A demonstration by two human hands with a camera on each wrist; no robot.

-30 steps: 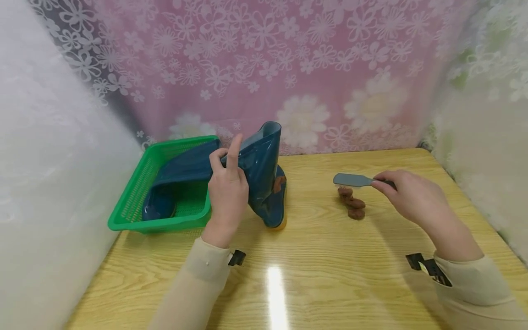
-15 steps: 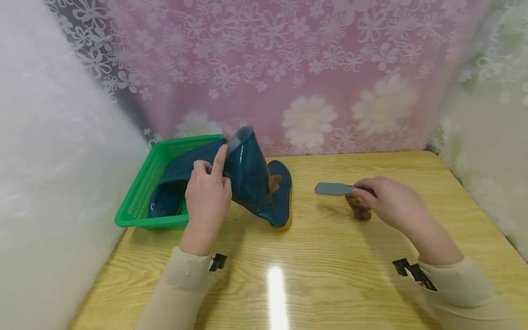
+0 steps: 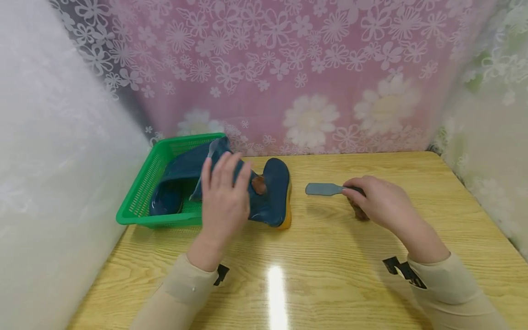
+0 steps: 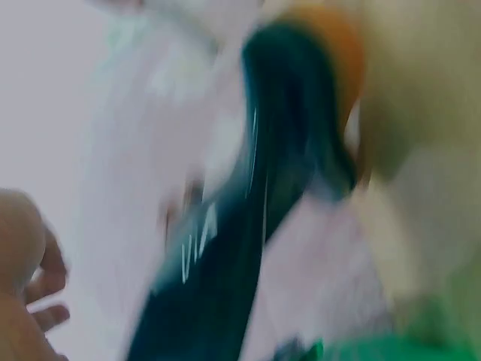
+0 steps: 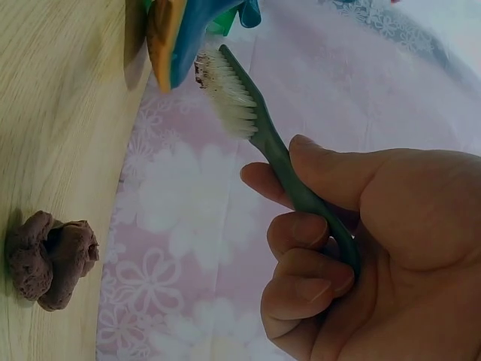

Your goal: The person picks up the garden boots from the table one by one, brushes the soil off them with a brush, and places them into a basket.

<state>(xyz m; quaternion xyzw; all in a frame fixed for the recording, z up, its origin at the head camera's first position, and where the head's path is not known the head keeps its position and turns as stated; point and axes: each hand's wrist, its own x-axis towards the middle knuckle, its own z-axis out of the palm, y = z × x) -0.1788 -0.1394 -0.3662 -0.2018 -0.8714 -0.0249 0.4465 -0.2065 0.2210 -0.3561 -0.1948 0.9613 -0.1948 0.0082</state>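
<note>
In the head view my left hand (image 3: 224,197) hovers over a dark blue rain boot (image 3: 274,192), fingers spread and loosely bent. The left wrist view is blurred, but shows a gap between the hand and the boot's shaft (image 4: 218,263). This boot has a yellow-orange sole and leans left, its shaft over the basket; a brown smear (image 3: 259,184) marks it. My right hand (image 3: 381,201) grips the handle of a scrub brush (image 3: 323,189), held above the table. Its pale bristles (image 5: 229,98) carry dark dirt near the tip and point toward the boot.
A green plastic basket (image 3: 165,221) at the left holds a second blue boot (image 3: 165,201). A brown clay-like lump (image 5: 52,259) lies on the wooden table (image 3: 321,266), partly behind my right hand in the head view. Floral curtain (image 3: 264,68) hangs behind the table.
My left hand has come off the boot's shaft, and the shaft has tipped left over the basket. My right hand has moved left with the brush, closer to the boot.
</note>
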